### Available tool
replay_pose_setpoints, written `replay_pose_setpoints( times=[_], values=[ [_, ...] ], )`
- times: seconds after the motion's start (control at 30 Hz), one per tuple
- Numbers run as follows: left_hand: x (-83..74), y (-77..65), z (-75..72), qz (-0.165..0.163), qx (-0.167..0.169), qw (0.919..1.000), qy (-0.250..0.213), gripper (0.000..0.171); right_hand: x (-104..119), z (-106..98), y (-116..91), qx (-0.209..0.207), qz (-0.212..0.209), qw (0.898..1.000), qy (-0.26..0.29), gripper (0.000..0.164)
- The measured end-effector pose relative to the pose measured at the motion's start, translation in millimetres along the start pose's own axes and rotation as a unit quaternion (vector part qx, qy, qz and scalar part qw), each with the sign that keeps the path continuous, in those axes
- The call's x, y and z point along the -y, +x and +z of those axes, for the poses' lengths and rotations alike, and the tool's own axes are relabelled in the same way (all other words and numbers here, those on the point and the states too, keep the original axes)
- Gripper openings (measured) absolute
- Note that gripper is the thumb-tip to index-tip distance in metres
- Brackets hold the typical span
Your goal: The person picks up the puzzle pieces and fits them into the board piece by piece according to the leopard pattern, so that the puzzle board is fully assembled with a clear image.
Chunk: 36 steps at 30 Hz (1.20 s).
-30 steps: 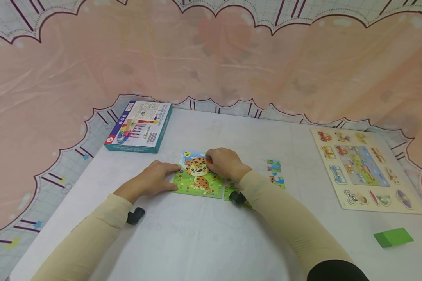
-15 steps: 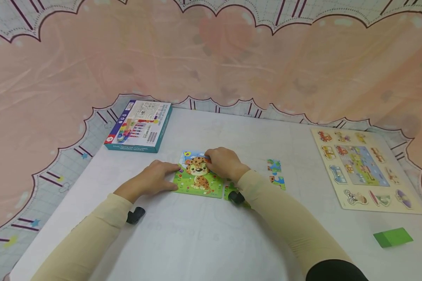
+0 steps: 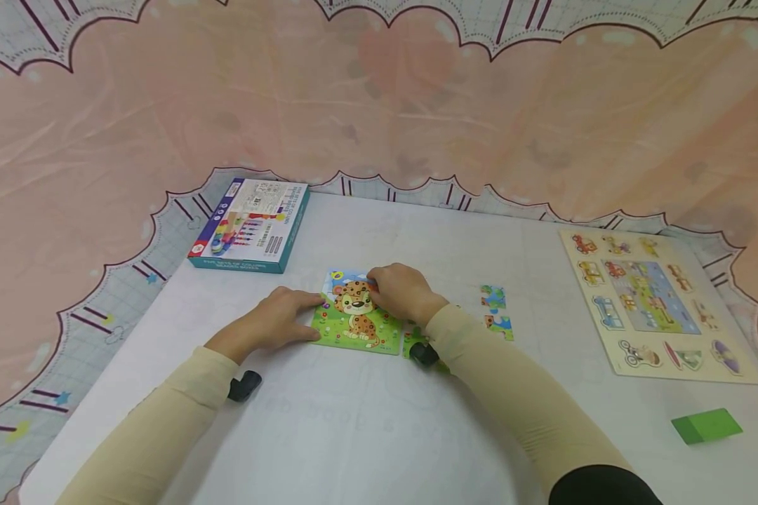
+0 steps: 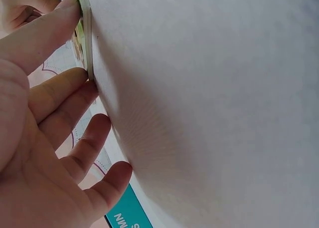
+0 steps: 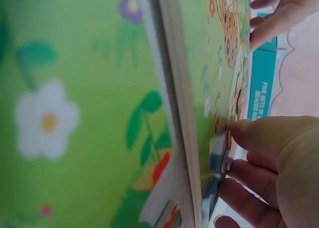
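A small puzzle board [image 3: 356, 338] with a leopard cub on green grass lies mid-table. My left hand [image 3: 271, 319] rests at its left side, thumb and forefinger fairly straight against the edge; the left wrist view shows the fingers [image 4: 75, 106] spread, with the tips on the board's side and the table. At the upper right corner my right hand [image 3: 407, 291] pinches a puzzle piece [image 5: 228, 144] between thumb and fingertips, mostly hidden by the hand. A second green board [image 3: 412, 340] lies close beside the first, partly under the right wrist; its flowered face fills the left of the right wrist view.
Loose blue-green puzzle pieces [image 3: 493, 297] lie right of the right forearm. A flat boxed set [image 3: 253, 224] sits at the back left. A cream picture board [image 3: 606, 358] lies at the right, with a green block [image 3: 707, 426] in front of it.
Almost nothing differs. Both hands stay at the leopard board; the right hand shifts very slightly to the left.
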<state>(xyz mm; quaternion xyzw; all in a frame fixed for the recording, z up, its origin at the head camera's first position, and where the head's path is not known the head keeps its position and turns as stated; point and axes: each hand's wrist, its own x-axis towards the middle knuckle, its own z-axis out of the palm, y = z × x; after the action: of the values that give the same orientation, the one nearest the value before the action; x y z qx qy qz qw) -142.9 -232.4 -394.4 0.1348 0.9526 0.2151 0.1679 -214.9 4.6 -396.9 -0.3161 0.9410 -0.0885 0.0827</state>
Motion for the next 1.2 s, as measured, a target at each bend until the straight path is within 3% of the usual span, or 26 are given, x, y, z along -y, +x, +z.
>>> replay_pose_setpoints(
  times=[0.33,0.73,1.2],
  values=[
    [-1.9,-0.9,-1.0,-0.01,0.005,0.9999,-0.002,0.066,0.4,0.8,0.7,0.001,0.004,0.999,0.039,0.036],
    [-1.7,-0.8,-1.4,-0.002,0.004,1.0,0.002,0.066,0.2,2.2,2.4,-0.005,0.001,0.999,0.038,0.028],
    [-2.2,-1.0,-1.4,0.0,0.002,1.0,0.006,0.066,0.2,1.1,5.6,0.007,-0.01,0.999,0.044,0.032]
  ],
)
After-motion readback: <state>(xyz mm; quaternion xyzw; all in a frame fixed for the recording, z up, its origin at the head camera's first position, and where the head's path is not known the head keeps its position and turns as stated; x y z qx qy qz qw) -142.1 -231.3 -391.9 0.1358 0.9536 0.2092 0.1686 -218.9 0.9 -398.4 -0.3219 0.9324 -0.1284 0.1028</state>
